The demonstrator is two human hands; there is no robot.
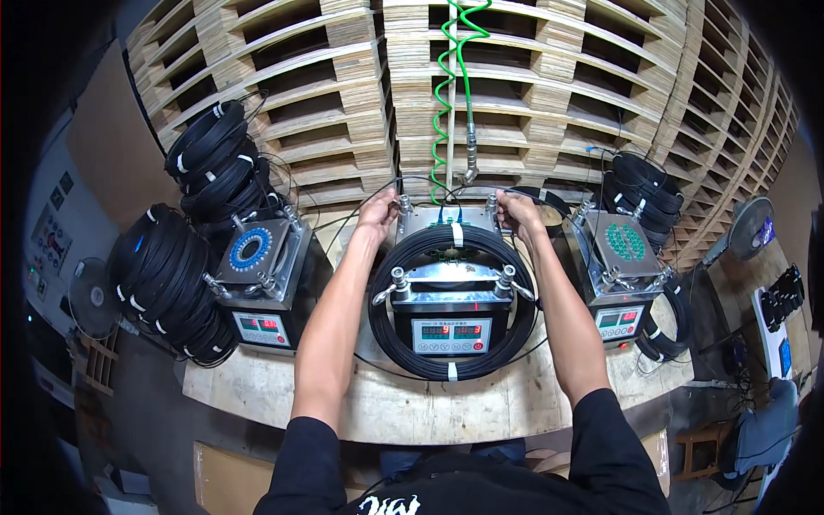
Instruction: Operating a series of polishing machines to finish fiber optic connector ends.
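Observation:
A bench machine with a metal top plate, corner posts and a red digital display [452, 336] stands in the middle of the table. A large coil of black cable [452, 369], bound with white ties, rests around its front. My left hand [378, 213] is closed at the rear left corner post [404, 211], and my right hand [520, 213] at the rear right post [492, 206]. Thin black cable passes close to both hands. What lies between the fingers is too small to tell. Blue-ended connectors [457, 212] show at the plate's back edge.
Similar machines stand at left, with a ring of blue connectors [250, 249], and at right, with green ones [625, 243]. Black cable coils [163, 283] are piled far left, more coils [642, 193] behind right. A green spiral air hose [443, 103] hangs before stacked wooden pallets [549, 77].

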